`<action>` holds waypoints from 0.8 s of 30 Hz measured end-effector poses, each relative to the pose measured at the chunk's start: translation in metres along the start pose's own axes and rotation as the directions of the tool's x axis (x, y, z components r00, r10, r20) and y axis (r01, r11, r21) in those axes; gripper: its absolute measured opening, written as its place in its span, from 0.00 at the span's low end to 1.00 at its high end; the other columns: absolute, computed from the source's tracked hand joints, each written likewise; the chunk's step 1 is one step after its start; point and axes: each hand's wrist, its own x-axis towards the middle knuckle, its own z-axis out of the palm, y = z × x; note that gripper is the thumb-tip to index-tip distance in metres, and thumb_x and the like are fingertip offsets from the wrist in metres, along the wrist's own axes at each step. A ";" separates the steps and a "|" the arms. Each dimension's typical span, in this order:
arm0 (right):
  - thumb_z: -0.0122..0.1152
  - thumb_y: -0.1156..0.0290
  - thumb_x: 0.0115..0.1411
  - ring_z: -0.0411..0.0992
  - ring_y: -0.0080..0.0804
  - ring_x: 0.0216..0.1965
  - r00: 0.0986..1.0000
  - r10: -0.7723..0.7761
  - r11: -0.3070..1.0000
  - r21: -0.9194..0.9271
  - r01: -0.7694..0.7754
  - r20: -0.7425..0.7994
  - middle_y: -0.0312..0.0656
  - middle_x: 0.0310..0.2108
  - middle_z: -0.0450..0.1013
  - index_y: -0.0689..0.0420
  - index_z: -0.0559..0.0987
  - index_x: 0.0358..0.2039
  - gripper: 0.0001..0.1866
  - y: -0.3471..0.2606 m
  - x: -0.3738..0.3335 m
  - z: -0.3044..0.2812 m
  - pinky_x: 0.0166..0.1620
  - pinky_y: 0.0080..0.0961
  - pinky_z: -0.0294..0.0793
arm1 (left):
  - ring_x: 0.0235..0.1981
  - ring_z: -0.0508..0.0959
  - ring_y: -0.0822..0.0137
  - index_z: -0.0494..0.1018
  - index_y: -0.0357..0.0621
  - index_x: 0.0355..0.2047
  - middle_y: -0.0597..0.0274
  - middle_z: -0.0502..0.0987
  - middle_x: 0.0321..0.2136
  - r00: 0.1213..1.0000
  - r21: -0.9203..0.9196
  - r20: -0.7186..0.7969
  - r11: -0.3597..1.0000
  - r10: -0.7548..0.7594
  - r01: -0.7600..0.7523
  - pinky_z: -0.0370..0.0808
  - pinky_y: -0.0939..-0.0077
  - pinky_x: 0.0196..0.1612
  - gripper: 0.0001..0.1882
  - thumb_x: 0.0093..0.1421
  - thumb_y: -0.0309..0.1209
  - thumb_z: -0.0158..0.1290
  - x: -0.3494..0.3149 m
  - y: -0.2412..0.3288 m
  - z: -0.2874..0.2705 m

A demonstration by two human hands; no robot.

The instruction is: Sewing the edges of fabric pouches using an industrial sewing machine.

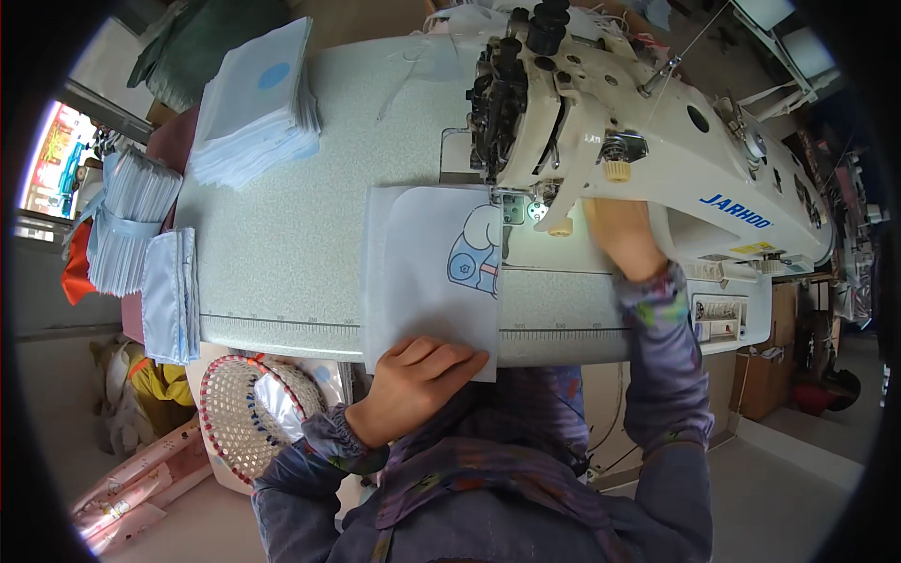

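Observation:
A white fabric panel (427,253) with a blue cartoon print at its right side lies on the sewing table. Its right edge reaches the needle area of a white sewing machine (648,150). My left hand (418,380) rests on the panel's near end at the table's front edge, fingers bent and closed on the cloth. The panel's lower corner hangs just past that edge. My right hand (621,235) reaches under the machine's arm, right of the needle; it is slightly blurred, and its fingers are hidden behind the machine head.
A stack of white panels (253,122) lies at the far left of the table (282,244). Tied bundled cloth (136,220) and folded pale-blue pieces (171,296) sit at its left edge. A woven basket (225,413) stands below, near my left forearm. A small parts tray (721,319) sits right.

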 end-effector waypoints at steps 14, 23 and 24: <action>0.56 0.90 0.60 0.78 0.52 0.58 0.983 -0.140 0.877 0.476 0.069 0.116 0.46 0.59 0.80 0.59 0.83 0.60 0.28 -0.118 -0.017 -0.044 0.63 0.44 0.74 | 0.41 0.82 0.67 0.89 0.51 0.50 0.73 0.83 0.43 0.999 -0.008 -0.023 0.999 -0.044 0.044 0.83 0.71 0.40 0.26 0.48 0.27 0.63 0.019 -0.004 0.004; 0.57 0.90 0.60 0.78 0.51 0.58 0.986 -0.129 0.883 0.465 0.067 0.104 0.46 0.58 0.80 0.60 0.83 0.60 0.28 -0.117 -0.018 -0.038 0.62 0.45 0.74 | 0.37 0.81 0.64 0.88 0.51 0.48 0.73 0.84 0.40 0.998 -0.016 -0.053 1.000 -0.015 0.014 0.82 0.68 0.38 0.24 0.48 0.24 0.64 0.056 -0.045 0.009; 0.57 0.90 0.60 0.78 0.51 0.59 0.987 -0.123 0.889 0.455 0.063 0.105 0.46 0.58 0.80 0.60 0.83 0.60 0.28 -0.116 -0.019 -0.037 0.62 0.45 0.75 | 0.37 0.81 0.63 0.88 0.51 0.47 0.72 0.84 0.40 0.999 -0.035 -0.039 0.999 -0.007 0.006 0.81 0.67 0.39 0.24 0.48 0.23 0.64 0.061 -0.051 0.008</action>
